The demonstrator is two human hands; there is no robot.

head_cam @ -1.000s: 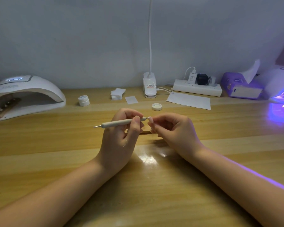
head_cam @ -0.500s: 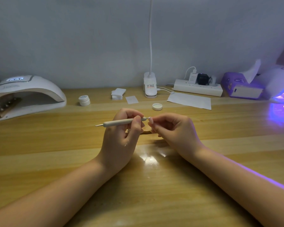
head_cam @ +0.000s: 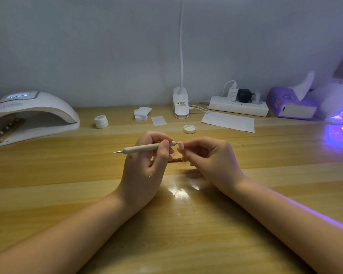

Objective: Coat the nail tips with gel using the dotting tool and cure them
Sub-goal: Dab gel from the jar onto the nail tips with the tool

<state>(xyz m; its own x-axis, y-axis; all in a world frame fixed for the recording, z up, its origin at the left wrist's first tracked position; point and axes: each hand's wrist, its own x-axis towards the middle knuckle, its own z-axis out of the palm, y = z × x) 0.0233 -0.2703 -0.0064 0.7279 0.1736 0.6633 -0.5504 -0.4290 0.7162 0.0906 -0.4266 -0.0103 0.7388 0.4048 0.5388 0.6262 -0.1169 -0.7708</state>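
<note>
- Far left on the desk (head_cam: pixel 48 175) there's a white nail lamp (head_cam: pixel 31 115), display lit on top, with a wooden strip of something sitting inside its opening, too dim to tell what's on it.
- Just right of it sits a little white gel pot (head_cam: pixel 101 122), lid on.
- Further right, near the back wall, there's a small stack of white wipes (head_cam: pixel 142 113) and one loose square beside it.
- Middle of the desk: the left hand (head_cam: pixel 145 167) has its fingers curled round the dotting tool (head_cam: pixel 147 148), which lies almost level, thin metal end poking out to the left.
- The tool's other end meets a pale nail tip (head_cam: pixel 181 145), pinched between the fingers of the right hand (head_cam: pixel 208 159). The hands are close together, both above the desk, with a small brownish thing lying under them that I can't make out.
- Behind the hands there's a clip lamp base (head_cam: pixel 181 104) with a white stem going up, and an open white cap (head_cam: pixel 189 129) in front of it.
- Right of that: a sheet of white paper (head_cam: pixel 229 122) and a power strip (head_cam: pixel 238 107) with plugs in it.
- Far right there's a purple tissue box (head_cam: pixel 289 105), then a second nail lamp (head_cam: pixel 339 103) glowing purple, throwing violet light on the desk and the right forearm.
</note>
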